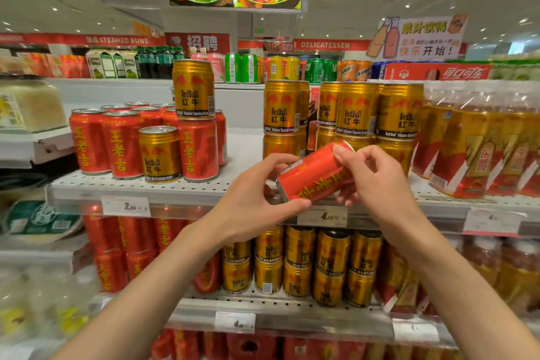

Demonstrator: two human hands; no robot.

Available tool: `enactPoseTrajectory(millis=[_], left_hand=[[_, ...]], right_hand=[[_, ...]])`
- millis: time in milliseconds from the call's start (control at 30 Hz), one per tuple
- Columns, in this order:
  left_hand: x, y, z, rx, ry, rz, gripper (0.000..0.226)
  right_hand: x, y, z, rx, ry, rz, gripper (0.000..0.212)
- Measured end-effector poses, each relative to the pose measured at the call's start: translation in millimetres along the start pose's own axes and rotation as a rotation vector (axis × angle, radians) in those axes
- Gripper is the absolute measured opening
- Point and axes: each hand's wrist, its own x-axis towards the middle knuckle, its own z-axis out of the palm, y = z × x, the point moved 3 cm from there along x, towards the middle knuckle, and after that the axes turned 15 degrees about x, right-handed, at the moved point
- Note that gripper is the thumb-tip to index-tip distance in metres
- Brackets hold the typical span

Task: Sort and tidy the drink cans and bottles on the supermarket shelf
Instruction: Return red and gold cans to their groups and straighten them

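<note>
both hands grip one red can (317, 177), tilted in front of the shelf (204, 188): left hand (257, 199) curled round its base, right hand (371, 178) pinching its top. sorting looks unfinished: two gold cans (160, 153) sit among the red group.

Both hands (315, 184) grip tilted red can (317, 177) before shelf (204, 188).
</note>
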Motion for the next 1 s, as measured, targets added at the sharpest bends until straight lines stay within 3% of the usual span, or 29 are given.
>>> enactPoseTrajectory(millis=[267, 667, 800, 1000], left_hand=[[-25.5, -30.9, -39.9, 0.006, 0.026, -0.002, 0.062], [-75.9, -125.1, -150.7, 0.057, 0.098, -0.015, 0.07], [-94.4, -148.8, -172.0, 0.051, 0.172, -0.051, 0.065], [-112.0, -181.5, -195.0, 0.006, 0.263, -0.181, 0.059]], right_hand=[[-16.1, -6.0, 53.0, 0.038, -0.062, 0.066, 0.051], [-30.6, -27.1, 209.9, 0.039, -0.07, 0.027, 0.054], [-34.5, -31.6, 252.3, 0.079, -0.081, -0.015, 0.045], [-34.8, -39.3, 298.3, 0.041, -0.242, -0.033, 0.036]])
